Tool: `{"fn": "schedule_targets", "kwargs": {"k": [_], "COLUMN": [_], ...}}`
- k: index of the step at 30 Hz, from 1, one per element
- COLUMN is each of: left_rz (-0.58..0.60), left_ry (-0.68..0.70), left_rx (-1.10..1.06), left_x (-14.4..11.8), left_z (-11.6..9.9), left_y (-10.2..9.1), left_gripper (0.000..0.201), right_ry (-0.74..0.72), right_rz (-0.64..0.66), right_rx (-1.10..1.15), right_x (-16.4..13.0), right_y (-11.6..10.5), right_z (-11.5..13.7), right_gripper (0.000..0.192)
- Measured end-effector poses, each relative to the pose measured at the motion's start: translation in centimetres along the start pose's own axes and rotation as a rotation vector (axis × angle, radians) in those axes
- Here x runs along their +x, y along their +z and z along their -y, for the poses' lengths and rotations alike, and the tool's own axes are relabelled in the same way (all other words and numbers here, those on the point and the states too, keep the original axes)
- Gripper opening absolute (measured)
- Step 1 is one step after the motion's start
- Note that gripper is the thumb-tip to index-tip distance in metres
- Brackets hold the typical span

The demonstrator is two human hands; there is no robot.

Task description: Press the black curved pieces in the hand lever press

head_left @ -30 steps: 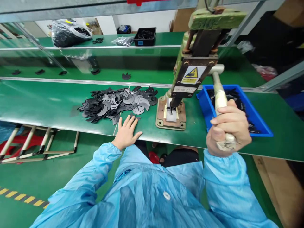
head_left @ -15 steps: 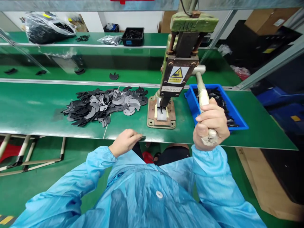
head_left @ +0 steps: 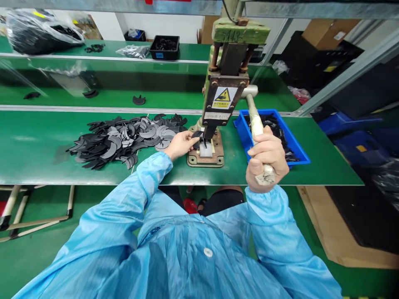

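Holding a small black crescent part (head_left: 196, 135) at the press base (head_left: 205, 154), the left hand (head_left: 180, 144) is pinching it between fingers right under the punch tip, just over the white die plate. Right hand (head_left: 266, 160) is wrapping fully closed around the lever handle (head_left: 256, 124), which is slanting up to the green hand press (head_left: 225, 83). A pile of black crescent parts (head_left: 124, 139) is lying on the green table (head_left: 43, 158) just left of the press. A blue bin (head_left: 299, 153) holding more black parts is sitting right of the press, behind the lever. A black tray (head_left: 164, 47) is sitting on the far shelf.
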State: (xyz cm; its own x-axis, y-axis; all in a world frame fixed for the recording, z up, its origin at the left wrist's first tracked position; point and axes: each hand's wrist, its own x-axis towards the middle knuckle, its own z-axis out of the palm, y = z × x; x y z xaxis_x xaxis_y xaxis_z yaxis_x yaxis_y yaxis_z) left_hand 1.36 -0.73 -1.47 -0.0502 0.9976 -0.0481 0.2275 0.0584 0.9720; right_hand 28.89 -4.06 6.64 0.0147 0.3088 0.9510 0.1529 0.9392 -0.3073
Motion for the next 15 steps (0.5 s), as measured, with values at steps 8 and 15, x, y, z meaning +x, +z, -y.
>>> {"fn": "schedule_targets", "kwargs": {"k": [8,15], "left_rz": [0.062,0.051], "left_ry": [-0.078,-0.054], "left_rx": [-0.004,0.049], "left_x": [1.3,1.5], "left_z": [-0.6,-0.9], "left_y": [-0.5,-0.7], "left_gripper": [0.025,0.029], "right_ry": [0.009,0.021], "right_rz": [-0.022,-0.047], "right_rx": [-0.004,-0.002], "right_x": [-0.1,-0.1], "right_y": [0.3,0.5], "right_z": [0.5,0.7], "right_gripper": [0.033,0.034]}}
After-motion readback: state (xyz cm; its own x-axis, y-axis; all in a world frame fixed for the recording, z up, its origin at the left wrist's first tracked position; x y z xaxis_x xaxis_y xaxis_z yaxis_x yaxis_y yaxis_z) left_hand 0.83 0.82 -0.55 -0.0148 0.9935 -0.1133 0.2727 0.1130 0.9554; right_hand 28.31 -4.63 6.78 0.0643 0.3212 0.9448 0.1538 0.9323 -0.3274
